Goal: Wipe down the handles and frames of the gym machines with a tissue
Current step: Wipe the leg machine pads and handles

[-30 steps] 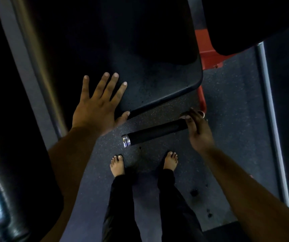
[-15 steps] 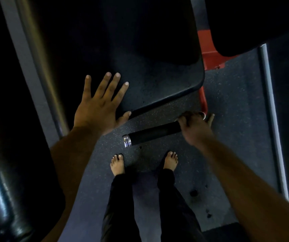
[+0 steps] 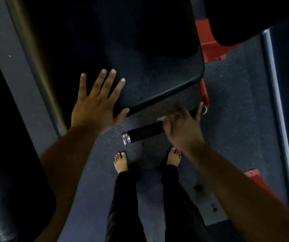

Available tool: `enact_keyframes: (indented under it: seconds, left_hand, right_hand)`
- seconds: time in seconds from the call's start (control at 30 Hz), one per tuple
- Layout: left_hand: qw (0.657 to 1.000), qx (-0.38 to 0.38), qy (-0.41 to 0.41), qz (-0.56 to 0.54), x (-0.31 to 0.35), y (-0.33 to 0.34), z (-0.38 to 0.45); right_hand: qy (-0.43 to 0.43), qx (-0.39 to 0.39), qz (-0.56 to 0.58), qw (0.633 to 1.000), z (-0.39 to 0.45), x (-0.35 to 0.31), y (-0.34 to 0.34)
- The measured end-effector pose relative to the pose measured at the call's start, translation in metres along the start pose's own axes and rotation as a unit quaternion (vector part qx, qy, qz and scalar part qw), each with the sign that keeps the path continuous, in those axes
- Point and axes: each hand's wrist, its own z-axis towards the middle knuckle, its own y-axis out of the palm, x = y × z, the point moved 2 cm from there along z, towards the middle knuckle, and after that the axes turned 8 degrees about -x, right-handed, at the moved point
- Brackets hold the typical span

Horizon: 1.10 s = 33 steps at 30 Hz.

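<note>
Left hand (image 3: 97, 106) lies flat, fingers spread, on the dark seat pad (image 3: 157, 81) at centre frame, likely bracing; right hand (image 3: 182, 127), blurred, covers the black handle (image 3: 143, 132) just below; grip unclear, tissue unseen.

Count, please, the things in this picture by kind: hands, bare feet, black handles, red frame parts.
Hands: 2, left hand and right hand
Bare feet: 2
Black handles: 1
Red frame parts: 3
Total: 8
</note>
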Motion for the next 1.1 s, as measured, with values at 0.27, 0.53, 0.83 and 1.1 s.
enact_keyframes:
  seconds: [0.27,0.53,0.83,1.1]
  left_hand:
    - [1.0,0.009,0.003,-0.003,0.0,0.0,0.0]
    - [1.0,0.006,0.0,0.002,0.002,-0.001,0.0]
    - [1.0,0.002,-0.001,0.004,0.001,0.0,0.0]
    - [1.0,0.016,0.002,0.004,0.002,0.001,0.0]
  right_hand:
    - [0.119,0.112,0.19,0.968,-0.003,0.018,0.016]
    - [0.014,0.189,0.159,0.969,-0.03,-0.093,0.057]
    - [0.246,0.278,0.528,0.764,0.005,0.025,0.052]
    - [0.322,0.156,0.873,0.33,0.009,-0.001,0.014]
